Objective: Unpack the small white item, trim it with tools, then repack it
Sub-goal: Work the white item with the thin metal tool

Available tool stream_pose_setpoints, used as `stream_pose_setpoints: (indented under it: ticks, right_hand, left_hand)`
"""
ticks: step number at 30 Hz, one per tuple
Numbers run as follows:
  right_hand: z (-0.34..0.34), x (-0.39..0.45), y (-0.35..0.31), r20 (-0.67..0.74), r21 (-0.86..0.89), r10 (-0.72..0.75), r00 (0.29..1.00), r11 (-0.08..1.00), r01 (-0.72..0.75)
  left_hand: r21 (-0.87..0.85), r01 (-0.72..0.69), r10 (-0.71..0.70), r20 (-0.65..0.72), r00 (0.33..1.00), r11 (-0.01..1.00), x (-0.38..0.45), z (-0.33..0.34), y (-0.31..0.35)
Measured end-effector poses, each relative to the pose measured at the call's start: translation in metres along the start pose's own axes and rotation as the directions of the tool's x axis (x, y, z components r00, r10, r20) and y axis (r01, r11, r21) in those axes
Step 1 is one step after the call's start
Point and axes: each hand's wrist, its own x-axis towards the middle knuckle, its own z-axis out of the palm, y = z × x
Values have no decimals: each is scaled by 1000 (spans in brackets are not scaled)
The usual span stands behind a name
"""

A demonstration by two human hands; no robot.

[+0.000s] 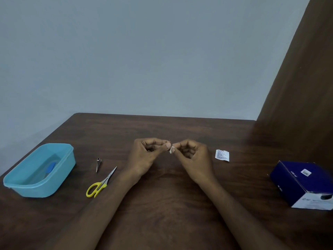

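Observation:
Both my hands meet above the middle of the brown table [162, 204]. My left hand [146, 156] and my right hand [193, 157] each pinch a small white item [171, 150] between thumb and forefinger, holding it just above the tabletop. A white printed wrapper [222, 155] lies flat to the right of my right hand. Yellow-handled scissors [100, 183] lie to the left of my left forearm, blades pointing away from me. Small metal tweezers [98, 164] lie just beyond them.
A light blue plastic tub [59, 175] holding a blue object [50, 167] stands at the left edge. A dark blue and white box [306, 184] sits at the right edge. A brown curtain [306, 87] hangs at the right. A pale wall runs behind the table.

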Motion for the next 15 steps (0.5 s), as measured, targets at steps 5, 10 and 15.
stream_pose_setpoints:
  ticks: [5,10,15]
  right_hand:
    - [2,-1,2,62,-113,34,998,993,-27]
    - [-1,0,4,112,-31,41,993,999,-37]
    - [1,-1,6,151,-104,94,984,991,-79]
  left_hand:
    - [-77,26,-33,-87,996,997,3,1,-1]
    - [-76,17,-23,-70,997,997,4,2,0]
    - [-173,61,-88,-154,984,983,6,-2,0]
